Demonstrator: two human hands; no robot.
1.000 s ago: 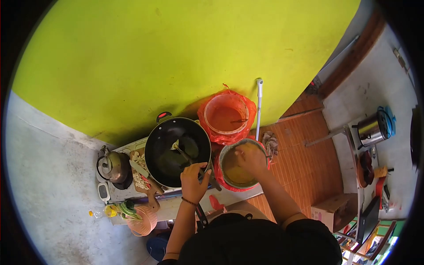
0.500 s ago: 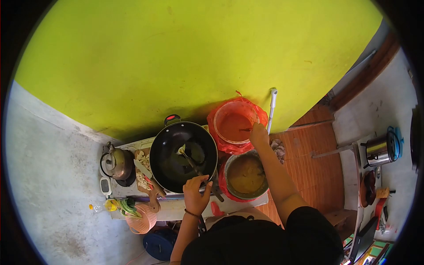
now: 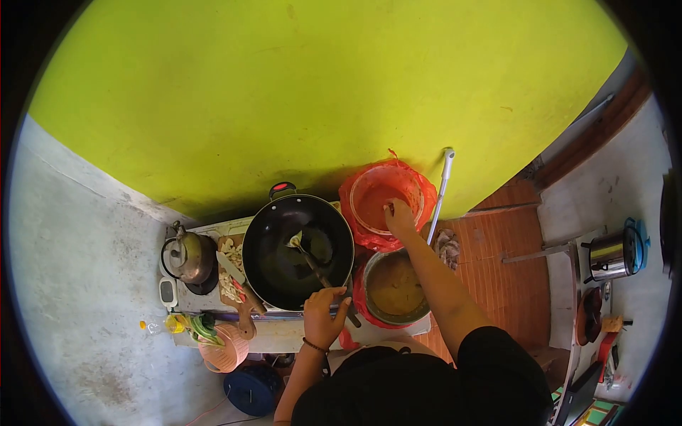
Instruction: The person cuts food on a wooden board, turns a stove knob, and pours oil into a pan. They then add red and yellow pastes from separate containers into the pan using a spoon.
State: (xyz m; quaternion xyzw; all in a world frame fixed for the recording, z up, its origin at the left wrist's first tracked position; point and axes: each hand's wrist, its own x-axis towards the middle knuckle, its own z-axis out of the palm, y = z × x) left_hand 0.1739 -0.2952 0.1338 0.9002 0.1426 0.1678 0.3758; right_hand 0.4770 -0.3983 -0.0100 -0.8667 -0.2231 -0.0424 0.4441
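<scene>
My left hand [image 3: 325, 317] is at the near rim of a large black wok [image 3: 273, 277], its fingers curled round the wooden handle of a spatula [image 3: 312, 265]. The spatula's pale head lies in dark oil in the wok. My right hand [image 3: 400, 216] reaches over a bucket [image 3: 357, 192] lined with a red plastic bag [image 3: 428, 192] and holding orange-red batter [image 3: 371, 207]. Its fingers are closed low over the batter, and what they hold is hidden. Below my right forearm stands a pot [image 3: 369, 302] of yellowish batter.
A kettle [image 3: 188, 259] stands on the left burner. Beside it lie a knife [image 3: 231, 268] and chopped pieces [image 3: 231, 250] on a wooden board [image 3: 246, 323]. A pink basket [image 3: 226, 351] sits at the front left. Behind the pot, a white-handled pole [image 3: 446, 170] leans against the green wall.
My right hand has moved down and left, deeper into the bucket; the reddish utensil seen at its fingers no longer shows. My left hand stays at the wok's rim. The view has shifted slightly.
</scene>
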